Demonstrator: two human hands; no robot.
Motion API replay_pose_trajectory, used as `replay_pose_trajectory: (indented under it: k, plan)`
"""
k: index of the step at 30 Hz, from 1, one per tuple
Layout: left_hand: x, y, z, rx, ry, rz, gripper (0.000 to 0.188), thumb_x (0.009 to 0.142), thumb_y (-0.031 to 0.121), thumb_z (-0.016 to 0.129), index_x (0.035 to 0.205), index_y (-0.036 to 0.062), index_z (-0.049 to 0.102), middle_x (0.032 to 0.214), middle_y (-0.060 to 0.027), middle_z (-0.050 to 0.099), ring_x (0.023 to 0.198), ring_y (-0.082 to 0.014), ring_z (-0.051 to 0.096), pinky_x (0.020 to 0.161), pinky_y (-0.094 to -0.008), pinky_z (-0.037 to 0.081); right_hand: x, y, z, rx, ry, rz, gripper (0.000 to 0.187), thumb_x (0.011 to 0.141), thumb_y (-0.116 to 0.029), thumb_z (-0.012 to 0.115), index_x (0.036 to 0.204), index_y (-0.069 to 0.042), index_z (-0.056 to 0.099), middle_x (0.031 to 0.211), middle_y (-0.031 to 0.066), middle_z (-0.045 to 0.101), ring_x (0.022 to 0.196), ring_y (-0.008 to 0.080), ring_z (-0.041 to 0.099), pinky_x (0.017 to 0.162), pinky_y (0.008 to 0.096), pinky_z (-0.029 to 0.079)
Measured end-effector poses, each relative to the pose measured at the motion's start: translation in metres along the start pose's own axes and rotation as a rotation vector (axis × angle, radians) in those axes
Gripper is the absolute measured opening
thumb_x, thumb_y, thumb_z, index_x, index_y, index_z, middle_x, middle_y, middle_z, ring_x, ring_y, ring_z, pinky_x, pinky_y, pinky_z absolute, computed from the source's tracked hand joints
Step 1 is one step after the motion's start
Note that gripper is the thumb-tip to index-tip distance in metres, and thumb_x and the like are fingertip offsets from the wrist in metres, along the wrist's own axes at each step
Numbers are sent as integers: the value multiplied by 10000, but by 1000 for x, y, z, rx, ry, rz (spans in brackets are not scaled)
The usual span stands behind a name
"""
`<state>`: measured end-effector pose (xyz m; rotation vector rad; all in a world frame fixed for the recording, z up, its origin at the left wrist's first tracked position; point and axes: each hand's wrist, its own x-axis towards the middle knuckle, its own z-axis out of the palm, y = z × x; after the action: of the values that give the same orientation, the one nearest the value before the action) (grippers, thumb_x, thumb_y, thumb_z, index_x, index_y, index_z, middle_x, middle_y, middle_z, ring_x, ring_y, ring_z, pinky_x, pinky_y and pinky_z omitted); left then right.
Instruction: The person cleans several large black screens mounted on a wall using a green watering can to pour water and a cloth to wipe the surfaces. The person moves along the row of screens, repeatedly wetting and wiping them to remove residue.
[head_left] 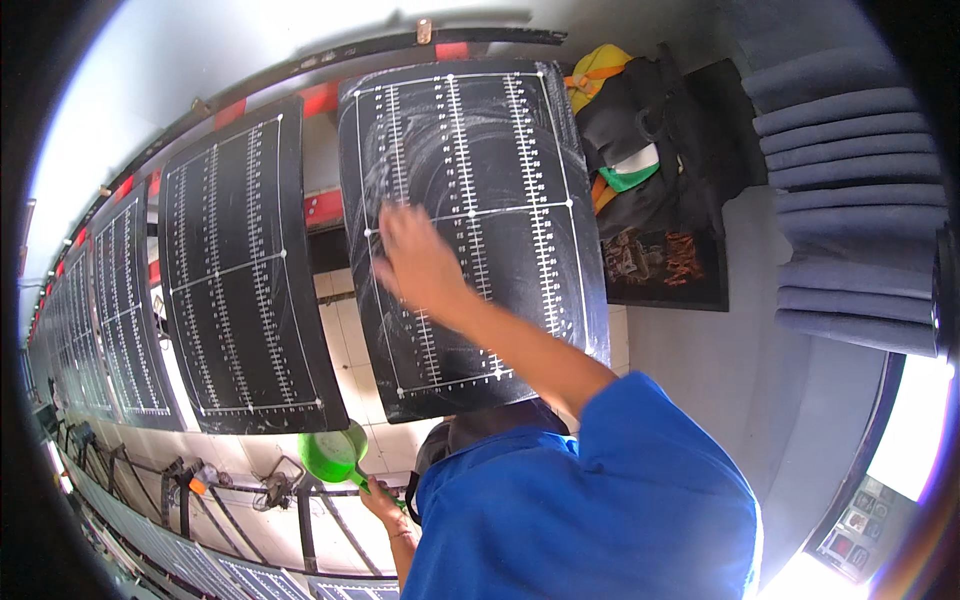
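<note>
A black board (520,170) marked with white ruled lines and scales lies in front of me, smeared with whitish streaks. My right hand (420,265) reaches across it and rests on its left half, fingers stretched out flat and slightly blurred. I make out nothing in that hand. Below the board's lower left corner, my left hand (382,502) is closed round the handle of a bright green dipper (333,455). The dipper's bowl hangs beside the board's edge, and I cannot tell what is in it.
More marked black boards (230,270) stand in a row to the left. A dark rail (340,65) runs behind them. At right are a stack of folded grey cloth (850,210) and a heap of dark bags or clothes (630,130). A metal frame (305,525) stands lower left.
</note>
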<state>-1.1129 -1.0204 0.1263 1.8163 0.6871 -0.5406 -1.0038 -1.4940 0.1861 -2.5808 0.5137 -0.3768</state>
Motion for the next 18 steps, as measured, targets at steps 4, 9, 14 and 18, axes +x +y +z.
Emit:
replay_pose_trajectory:
  k: [4,9,14,18]
  plan:
    - [14,-16,3,-35,-45,70,221,953,242,584,895,45,501,605,-20,459,424,-115,432,355,-267,379,-116,39,-54,-44,-74,92,624,942,-336,614,1467,-50,435,1536,148,390,1482,326,261,1211,509,214]
    - [-3,-7,16,-91,25,58,204,955,229,580,922,45,498,628,-18,461,415,-105,429,352,-250,368,8,222,-93,-567,385,351,693,1005,-405,501,1458,102,364,1471,305,403,1391,482,343,1173,537,265]
    - [-11,20,19,-14,-1,57,218,927,253,592,898,51,514,660,-7,472,471,-105,454,383,-253,380,181,220,-51,-522,226,478,790,1023,-557,322,1535,42,259,1607,216,258,1499,410,184,1233,505,98]
    - [-7,0,5,-18,34,62,179,959,199,570,953,36,496,645,-28,479,420,-112,438,354,-256,378,147,64,-17,4,72,169,671,911,-374,606,1411,37,430,1425,260,455,1381,415,380,1144,440,357]
